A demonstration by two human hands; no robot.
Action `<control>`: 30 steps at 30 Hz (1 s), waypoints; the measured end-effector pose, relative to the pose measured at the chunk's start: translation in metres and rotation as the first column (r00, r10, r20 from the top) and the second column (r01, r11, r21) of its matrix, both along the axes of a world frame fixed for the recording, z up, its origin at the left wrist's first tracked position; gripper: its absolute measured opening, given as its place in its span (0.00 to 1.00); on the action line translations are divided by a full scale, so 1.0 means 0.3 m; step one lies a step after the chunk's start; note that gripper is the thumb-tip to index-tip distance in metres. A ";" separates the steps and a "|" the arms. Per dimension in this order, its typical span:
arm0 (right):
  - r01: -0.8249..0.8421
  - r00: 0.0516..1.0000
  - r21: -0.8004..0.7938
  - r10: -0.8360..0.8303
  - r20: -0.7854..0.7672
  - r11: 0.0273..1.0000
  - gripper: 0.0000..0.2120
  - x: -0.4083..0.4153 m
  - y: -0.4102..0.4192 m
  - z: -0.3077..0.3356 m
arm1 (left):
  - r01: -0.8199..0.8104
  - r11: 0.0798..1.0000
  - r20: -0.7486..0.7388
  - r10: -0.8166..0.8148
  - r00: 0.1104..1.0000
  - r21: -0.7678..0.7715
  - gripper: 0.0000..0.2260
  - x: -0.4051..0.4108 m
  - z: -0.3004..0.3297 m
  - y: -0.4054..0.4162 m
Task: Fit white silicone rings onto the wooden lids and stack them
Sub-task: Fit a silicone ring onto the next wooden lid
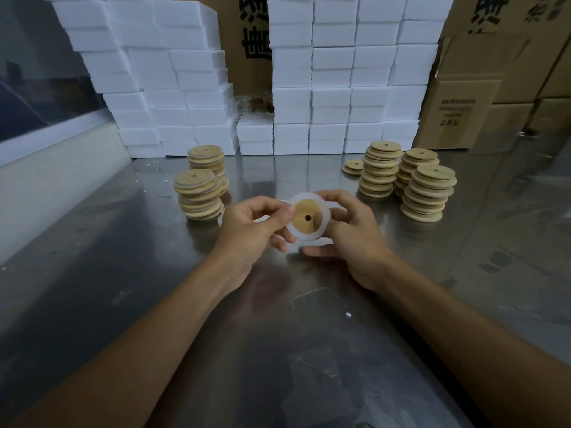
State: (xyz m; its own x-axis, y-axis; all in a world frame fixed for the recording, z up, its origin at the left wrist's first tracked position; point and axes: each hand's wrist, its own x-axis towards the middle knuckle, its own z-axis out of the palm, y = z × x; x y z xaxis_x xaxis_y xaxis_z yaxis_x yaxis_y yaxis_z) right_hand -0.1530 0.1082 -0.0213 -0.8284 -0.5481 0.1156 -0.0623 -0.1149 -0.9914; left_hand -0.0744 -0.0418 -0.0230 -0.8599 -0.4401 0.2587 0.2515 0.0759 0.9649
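Ring (pixel 309 218) half-seated on lid (pixel 306 217); left hand (pixel 250 230) pinches rim, right hand (pixel 346 230) grips lid. Next: press ring fully round, stack left.

The surface (pixel 123 273) is brushed metal, glossy and scuffed up. Pale matt wood is seen on the lid (pixel 306 216), with a smooth milky silicone ring (pixel 296 234) around it. Matt white foam blocks (pixel 330 97) and plain brown cardboard boxes (pixel 457 112) are stacked behind.
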 end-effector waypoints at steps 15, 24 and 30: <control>0.223 0.897 0.080 -0.172 -0.408 0.972 0.03 0.016 -0.028 -0.030 | -0.218 0.966 0.029 0.224 0.974 -0.137 0.07 -0.032 -0.060 0.020; 0.257 0.819 0.080 -0.173 -0.546 0.963 0.03 0.016 -0.019 -0.025 | -0.231 0.932 -0.059 0.223 0.973 -0.278 0.15 -0.032 -0.057 0.024; 0.230 0.853 0.057 -0.173 -0.492 0.972 0.04 0.016 -0.015 -0.022 | -0.278 0.923 -0.042 0.277 0.960 -0.265 0.08 -0.032 -0.057 0.018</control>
